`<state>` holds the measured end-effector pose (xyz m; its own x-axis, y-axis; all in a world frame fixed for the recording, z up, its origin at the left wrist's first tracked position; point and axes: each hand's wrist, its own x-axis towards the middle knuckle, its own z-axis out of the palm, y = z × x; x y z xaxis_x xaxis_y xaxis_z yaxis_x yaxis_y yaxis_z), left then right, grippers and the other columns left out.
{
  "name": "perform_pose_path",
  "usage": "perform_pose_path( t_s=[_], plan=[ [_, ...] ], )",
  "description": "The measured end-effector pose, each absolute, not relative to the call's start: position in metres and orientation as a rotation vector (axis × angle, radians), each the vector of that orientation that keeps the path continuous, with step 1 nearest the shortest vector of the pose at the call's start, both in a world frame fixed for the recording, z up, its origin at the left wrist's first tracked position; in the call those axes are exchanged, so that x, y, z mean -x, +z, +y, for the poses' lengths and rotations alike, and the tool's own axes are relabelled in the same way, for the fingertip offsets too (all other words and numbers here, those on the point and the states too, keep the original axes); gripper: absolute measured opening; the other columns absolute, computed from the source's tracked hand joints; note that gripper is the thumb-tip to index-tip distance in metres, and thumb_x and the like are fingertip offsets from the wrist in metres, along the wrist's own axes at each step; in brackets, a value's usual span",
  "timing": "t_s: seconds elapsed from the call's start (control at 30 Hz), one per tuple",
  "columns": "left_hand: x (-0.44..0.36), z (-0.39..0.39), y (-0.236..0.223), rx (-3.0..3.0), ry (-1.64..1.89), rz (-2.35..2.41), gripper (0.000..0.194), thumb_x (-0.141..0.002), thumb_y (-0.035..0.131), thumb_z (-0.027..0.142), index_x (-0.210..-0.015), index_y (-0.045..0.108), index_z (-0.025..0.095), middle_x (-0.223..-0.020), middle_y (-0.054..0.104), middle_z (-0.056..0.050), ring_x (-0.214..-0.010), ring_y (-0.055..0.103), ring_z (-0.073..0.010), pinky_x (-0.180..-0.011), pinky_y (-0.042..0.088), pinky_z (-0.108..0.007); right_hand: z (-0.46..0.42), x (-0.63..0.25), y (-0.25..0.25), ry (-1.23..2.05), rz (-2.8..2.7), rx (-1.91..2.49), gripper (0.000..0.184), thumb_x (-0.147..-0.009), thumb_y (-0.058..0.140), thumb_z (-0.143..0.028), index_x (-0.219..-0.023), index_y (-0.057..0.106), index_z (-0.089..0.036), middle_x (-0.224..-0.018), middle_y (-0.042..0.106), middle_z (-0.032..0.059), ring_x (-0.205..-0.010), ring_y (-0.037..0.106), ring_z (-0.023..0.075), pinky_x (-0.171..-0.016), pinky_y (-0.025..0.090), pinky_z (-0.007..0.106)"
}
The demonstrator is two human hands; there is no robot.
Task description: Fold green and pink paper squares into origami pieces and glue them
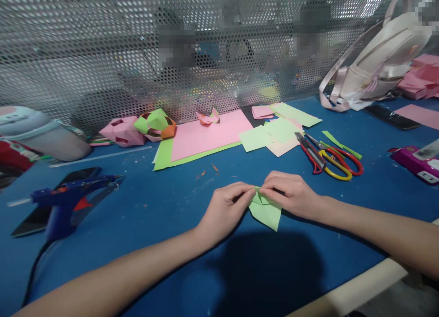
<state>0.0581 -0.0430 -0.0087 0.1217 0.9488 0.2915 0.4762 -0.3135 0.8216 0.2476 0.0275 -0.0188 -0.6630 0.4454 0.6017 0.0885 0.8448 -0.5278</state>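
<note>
A small folded piece of light green paper (266, 212) lies on the blue table (144, 216) in front of me. My left hand (224, 212) pinches its upper left corner with fingers curled. My right hand (291, 193) pinches the top edge right beside it, fingertips nearly touching the left hand's. Most of the paper sticks out below both hands.
Pink and green sheets (206, 136), loose paper squares (270, 134) and folded paper shapes (156, 124) lie farther back. Scissors and a cutter (329, 159) sit to the right. A blue glue gun (65, 203) and phone rest at left. A perforated metal screen (103, 56) closes the far side.
</note>
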Motion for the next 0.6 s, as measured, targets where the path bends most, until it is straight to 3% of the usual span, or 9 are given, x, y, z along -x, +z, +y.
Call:
perform_pose_path(
  t_s=[0.6],
  plan=[
    [-0.0578,-0.0459,-0.0116,-2.015,1.158,1.401,0.013,-0.09,0.058,0.02,-0.084,0.07,0.017,-0.079,0.068,-0.001,-0.07,0.06,-0.0115,-0.064,0.044,-0.021,0.0246,-0.2462,-0.0161,0.421,-2.314,0.336,0.021,-0.095,0.046,-0.019,-0.081,0.062,-0.014,-0.074,0.062,0.0065,-0.071,0.055,0.0146,-0.064,0.045,0.027]
  ],
)
